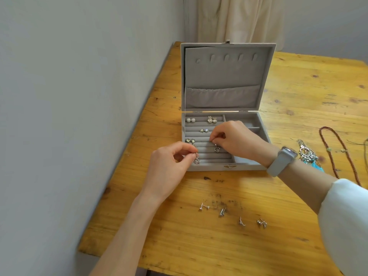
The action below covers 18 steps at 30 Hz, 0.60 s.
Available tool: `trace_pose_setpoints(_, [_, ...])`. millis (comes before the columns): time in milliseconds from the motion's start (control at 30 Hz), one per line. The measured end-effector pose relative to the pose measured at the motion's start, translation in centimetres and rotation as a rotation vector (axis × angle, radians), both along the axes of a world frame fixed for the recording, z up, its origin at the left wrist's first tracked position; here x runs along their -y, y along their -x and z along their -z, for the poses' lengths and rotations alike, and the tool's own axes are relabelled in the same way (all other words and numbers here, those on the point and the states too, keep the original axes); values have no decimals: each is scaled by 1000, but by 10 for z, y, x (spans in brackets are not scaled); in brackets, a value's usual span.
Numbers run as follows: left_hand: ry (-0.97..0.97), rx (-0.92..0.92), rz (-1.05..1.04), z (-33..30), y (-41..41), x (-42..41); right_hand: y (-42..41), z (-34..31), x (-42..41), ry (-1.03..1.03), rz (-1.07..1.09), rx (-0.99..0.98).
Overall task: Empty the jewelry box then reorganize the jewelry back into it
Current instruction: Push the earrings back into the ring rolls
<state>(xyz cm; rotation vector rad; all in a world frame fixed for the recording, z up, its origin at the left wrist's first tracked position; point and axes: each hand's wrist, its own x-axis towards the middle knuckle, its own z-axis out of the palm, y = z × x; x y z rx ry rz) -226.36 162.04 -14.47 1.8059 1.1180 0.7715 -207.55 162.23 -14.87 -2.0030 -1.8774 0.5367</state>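
Open grey jewelry box (227, 166) on wooden table (298, 86), left hand (169, 166) pinching drop earring (196, 160) at its 3 o'clock over the front-left corner, right hand (237, 140) pinching matching earring (217, 148) at its 8 o'clock above the ring rolls

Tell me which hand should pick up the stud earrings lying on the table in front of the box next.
Probably the left hand: it is nearer the stud earrings, though both hands now pinch a dangling earring, and the right hand reaches deeper into the jewelry box.
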Motion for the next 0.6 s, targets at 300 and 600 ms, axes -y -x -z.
trace_pose_setpoints(300, [-4,-1,-32,-5,-9,-3,2,10,11,-111,37,2])
trace_pose_setpoints(600, [-18,-16,-27,-7,-12,-3,5,19,14,-187,92,6])
